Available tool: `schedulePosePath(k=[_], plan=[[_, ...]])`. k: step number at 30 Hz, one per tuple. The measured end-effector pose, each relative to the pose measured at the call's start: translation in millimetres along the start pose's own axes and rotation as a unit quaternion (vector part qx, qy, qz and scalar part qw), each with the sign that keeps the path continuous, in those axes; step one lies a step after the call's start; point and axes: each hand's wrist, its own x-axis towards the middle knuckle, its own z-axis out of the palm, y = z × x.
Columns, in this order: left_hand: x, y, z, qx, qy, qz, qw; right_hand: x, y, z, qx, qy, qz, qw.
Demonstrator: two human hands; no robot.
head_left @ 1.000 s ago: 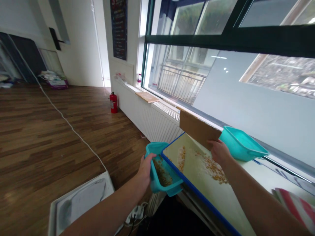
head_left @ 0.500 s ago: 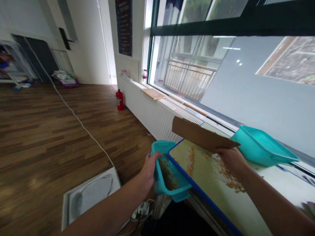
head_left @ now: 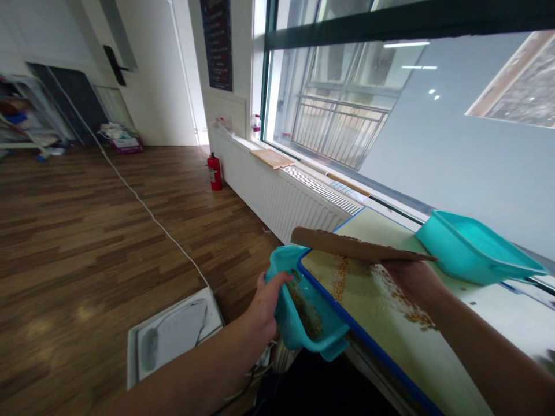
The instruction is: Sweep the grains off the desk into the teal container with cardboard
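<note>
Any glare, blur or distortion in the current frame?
Head view: white glare streaks on the window; head view: pale sheen on the wooden floor; head view: small yellow pieces look soft; head view: forearms look stretched, likely wide-lens distortion.

Ahead of me, a red cylindrical fire extinguisher (head_left: 214, 172) stands on the brown wood-plank floor (head_left: 78, 231) beside a white ribbed metal radiator (head_left: 295, 201); a thin white cable (head_left: 154, 218) lies to my left.
</note>
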Motion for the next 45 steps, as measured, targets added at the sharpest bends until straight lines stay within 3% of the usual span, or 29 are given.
schedulePosePath(k=[3,6,12,18,23,33,39,42,45], plan=[[-5,-3,-0.1,-0.003,-0.004,-0.005,1.000,-2,-8,-4,0.025,-0.092,0.021,0.995],[-8,-2,0.6,0.001,-0.004,-0.010,1.000,-2,-13,-8,0.056,-0.122,0.045,0.990],[-9,1,0.4,0.010,0.000,-0.014,1.000,-7,-25,-5,0.141,-0.129,0.089,0.977],[-16,1,-0.6,-0.003,0.020,-0.031,0.999,-15,-29,-1,0.333,-0.134,0.200,0.912],[-18,-8,-0.6,-0.015,0.014,-0.047,0.999,-16,-39,-1,0.352,-0.127,0.249,0.893],[-16,-40,-1.4,-0.014,0.018,-0.040,0.999,-22,-44,-6,0.332,-0.158,0.199,0.908],[-21,-45,-2.7,-0.042,-0.021,-0.020,0.999,-30,-53,-24,0.229,-0.035,0.161,0.959],[-21,-47,-1.0,-0.044,-0.020,-0.017,0.999,-54,-68,-33,0.176,0.032,0.191,0.965],[-18,-49,1.7,-0.043,0.004,-0.019,0.999,-84,-85,-36,0.028,0.071,0.227,0.971]])
